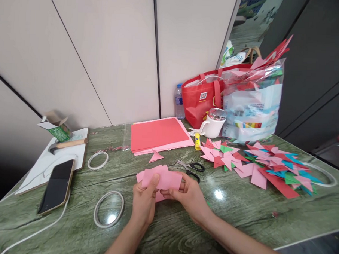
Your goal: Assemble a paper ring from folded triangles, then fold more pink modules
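My left hand (145,199) pinches several pink paper pieces (157,173), its thumb pressed on top. From the other side my right hand (189,195) grips the right end of a pink piece, thumb and fingers closed on it. The pieces fan out between both hands, and how many layers each hand holds is hidden. Just beyond lie open scissors (190,167) with black handles. A small folded pink paper piece (156,156) rests in front of a stack of red and pink paper sheets (159,134).
Cut paper pieces (258,161) in several colours spread over the right. A yellow glue stick (197,141), white mug (213,125), red bag (198,102) and filled plastic bag (251,108) stand behind. Tape rolls (109,209), a phone (57,185) and a hammer (69,143) lie left.
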`<state>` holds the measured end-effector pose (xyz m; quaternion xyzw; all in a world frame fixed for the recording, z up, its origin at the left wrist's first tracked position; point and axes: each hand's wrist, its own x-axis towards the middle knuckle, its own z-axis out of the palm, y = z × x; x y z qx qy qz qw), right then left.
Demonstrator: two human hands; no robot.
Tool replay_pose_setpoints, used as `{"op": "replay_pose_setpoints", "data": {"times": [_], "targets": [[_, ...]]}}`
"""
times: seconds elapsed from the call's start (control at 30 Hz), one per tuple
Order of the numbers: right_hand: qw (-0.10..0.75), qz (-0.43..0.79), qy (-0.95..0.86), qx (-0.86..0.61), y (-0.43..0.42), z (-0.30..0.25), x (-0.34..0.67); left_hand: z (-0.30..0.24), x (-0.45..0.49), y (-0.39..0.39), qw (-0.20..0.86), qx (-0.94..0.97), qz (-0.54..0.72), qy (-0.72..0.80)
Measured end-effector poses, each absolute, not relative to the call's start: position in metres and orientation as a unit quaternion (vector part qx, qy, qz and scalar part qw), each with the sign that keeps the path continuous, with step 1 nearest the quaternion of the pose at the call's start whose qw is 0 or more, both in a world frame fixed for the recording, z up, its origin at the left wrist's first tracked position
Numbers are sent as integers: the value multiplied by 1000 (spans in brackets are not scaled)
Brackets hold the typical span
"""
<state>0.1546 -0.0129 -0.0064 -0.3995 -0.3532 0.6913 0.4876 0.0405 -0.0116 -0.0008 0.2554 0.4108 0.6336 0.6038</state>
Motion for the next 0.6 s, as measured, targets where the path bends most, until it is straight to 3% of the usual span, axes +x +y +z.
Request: {"op": "replay_pose_setpoints", "data": {"times": [0.33, 0.6], "targets": [[527, 659, -336, -418, -10, -13, 191, 9, 22, 1, 542, 187, 708, 412], [488, 609, -467, -416, -1, -3, 167, 5, 31, -5, 611, 242, 637, 403]]}}
